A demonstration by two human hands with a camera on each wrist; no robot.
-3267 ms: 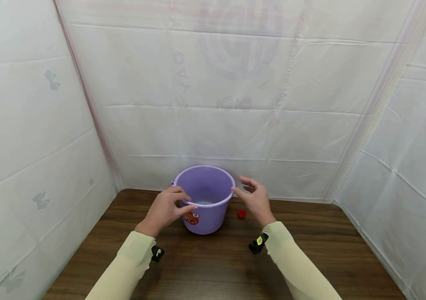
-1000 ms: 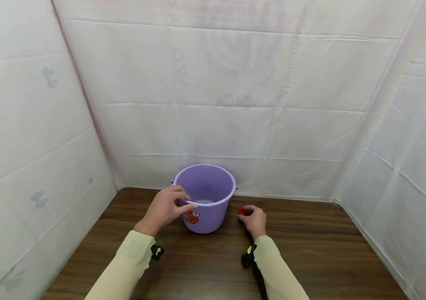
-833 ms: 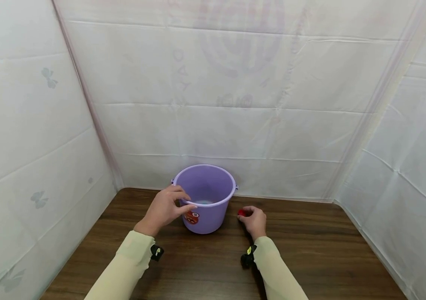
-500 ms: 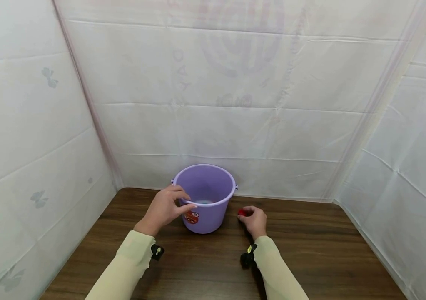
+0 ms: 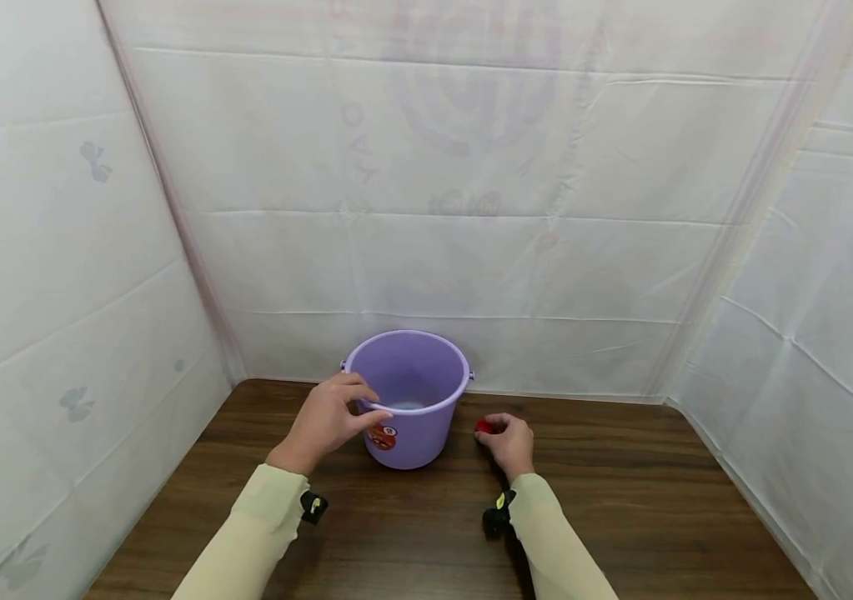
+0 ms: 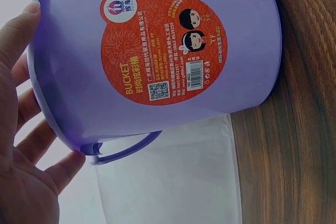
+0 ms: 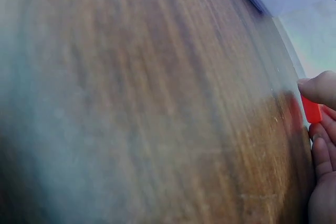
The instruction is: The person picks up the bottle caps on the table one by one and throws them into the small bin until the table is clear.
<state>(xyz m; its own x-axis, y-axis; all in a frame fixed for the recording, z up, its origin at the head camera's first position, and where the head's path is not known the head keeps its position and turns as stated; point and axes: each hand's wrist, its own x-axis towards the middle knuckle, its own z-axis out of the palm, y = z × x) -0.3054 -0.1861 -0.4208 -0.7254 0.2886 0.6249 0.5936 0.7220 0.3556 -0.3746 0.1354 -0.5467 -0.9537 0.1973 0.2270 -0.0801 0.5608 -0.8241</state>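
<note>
A purple plastic bucket (image 5: 414, 440) stands upright on the wooden table, its opening facing up and a red label (image 6: 163, 51) on its side. At the near left of its rim, my left hand (image 5: 327, 422) holds on, thumb outside and fingers over the edge. My right hand (image 5: 512, 446) is low at the table, to the right of the bucket. Between thumb and fingertips it pinches a small round red cap (image 7: 311, 109), partly covered by the fingers.
White printed sheets form a back wall (image 5: 464, 250) and side walls around the dark wooden tabletop (image 5: 411, 542). The bucket stands close to the back sheet. Its purple handle (image 6: 131, 150) hangs down at the side.
My right hand has left the bucket's right rim, come down to the table and taken the red cap between its fingertips. The left hand and the bucket have stayed in place.
</note>
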